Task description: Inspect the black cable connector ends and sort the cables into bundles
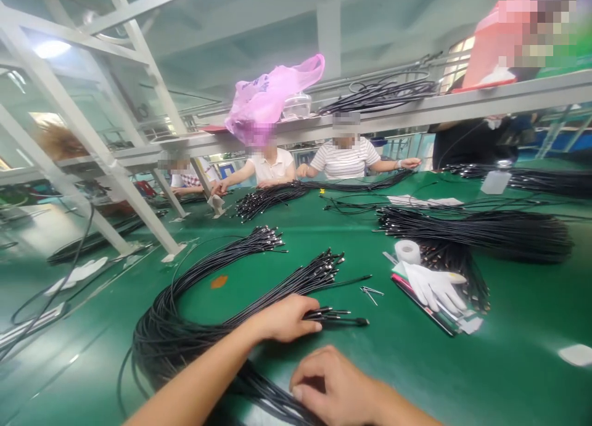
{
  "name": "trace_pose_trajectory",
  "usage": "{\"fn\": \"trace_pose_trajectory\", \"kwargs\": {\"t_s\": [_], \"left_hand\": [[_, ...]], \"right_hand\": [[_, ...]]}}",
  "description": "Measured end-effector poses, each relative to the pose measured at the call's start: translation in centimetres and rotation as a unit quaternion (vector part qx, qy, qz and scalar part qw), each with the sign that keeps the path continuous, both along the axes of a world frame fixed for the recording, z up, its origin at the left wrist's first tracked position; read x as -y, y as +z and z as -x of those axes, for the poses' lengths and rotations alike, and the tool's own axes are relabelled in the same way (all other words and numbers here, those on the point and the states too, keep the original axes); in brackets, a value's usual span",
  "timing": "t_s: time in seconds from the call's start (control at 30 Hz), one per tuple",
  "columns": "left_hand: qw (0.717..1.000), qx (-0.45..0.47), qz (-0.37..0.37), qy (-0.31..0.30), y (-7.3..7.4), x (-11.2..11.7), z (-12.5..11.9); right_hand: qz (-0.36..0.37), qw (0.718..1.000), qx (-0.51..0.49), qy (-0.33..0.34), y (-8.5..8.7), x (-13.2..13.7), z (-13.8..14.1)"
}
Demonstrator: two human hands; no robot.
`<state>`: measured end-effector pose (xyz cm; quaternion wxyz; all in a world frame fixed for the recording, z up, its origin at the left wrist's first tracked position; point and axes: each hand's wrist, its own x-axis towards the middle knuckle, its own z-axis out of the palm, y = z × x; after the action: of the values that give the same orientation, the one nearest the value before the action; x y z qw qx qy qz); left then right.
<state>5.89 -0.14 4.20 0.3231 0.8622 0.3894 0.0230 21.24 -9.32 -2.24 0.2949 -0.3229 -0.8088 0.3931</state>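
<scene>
My left hand (289,318) is closed around a few black cables (330,315), whose connector ends stick out past the fingers to the right. Below it, my right hand (333,383) is curled, thumb and forefinger pinched together. Its fingertips lie against more black cables (272,396) running off the bottom edge; whether they grip one is hidden. A large bundle of black cables (160,318) bends in a loop on the left. Two fanned groups of metal-tipped ends, an upper one (266,238) and a nearer one (324,269), lie beyond my left hand.
On the green table (509,364) at right lie a white glove (432,287), a tape roll (407,251), a red-and-black pen (423,306) and another cable bundle (485,229). A clear bottle (496,179) stands behind. Co-workers sit across, under a shelf (393,121). Metal posts (111,167) rise at left.
</scene>
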Motion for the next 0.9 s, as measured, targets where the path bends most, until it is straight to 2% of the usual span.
{"fn": "trace_pose_trajectory", "kwargs": {"t_s": [0.07,0.13,0.17,0.27,0.37,0.43,0.5,0.6,0.73,0.9], "left_hand": [[0.987,0.068,0.139,0.039,-1.8,0.4,0.4],[0.949,0.149,0.263,0.091,-3.1,0.9,1.1],[0.928,0.187,0.300,0.114,-3.6,1.1,1.4],[0.883,0.271,0.350,0.157,-4.4,1.6,1.9],[0.854,0.314,0.375,0.175,-4.5,1.8,2.0],[0.846,0.330,0.378,0.180,-4.5,1.9,1.9],[0.847,0.336,0.368,0.184,-4.7,2.0,1.7],[0.866,0.316,0.335,0.194,-5.5,2.3,1.4],[0.900,0.270,0.275,0.201,-6.4,3.0,1.2],[0.938,0.215,0.181,0.202,-5.7,3.5,1.2]], "right_hand": [[0.007,1.000,-0.016,-0.020,0.0,-0.1,0.1],[0.013,0.998,-0.041,-0.041,0.0,-0.4,0.1],[0.018,0.997,-0.055,-0.054,0.0,-0.7,0.0],[0.097,0.982,-0.112,-0.118,-0.4,-1.9,-0.5],[0.234,0.932,-0.191,-0.203,-1.1,-3.5,-1.4],[0.288,0.897,-0.237,-0.237,-1.5,-4.3,-1.9],[0.305,0.891,-0.249,-0.228,-1.7,-4.6,-2.1],[0.289,0.914,-0.215,-0.185,-2.0,-4.3,-1.9],[0.260,0.925,-0.205,-0.186,-2.6,-3.6,-1.6],[0.264,0.927,-0.214,-0.157,-2.9,-3.6,-1.8]]}}
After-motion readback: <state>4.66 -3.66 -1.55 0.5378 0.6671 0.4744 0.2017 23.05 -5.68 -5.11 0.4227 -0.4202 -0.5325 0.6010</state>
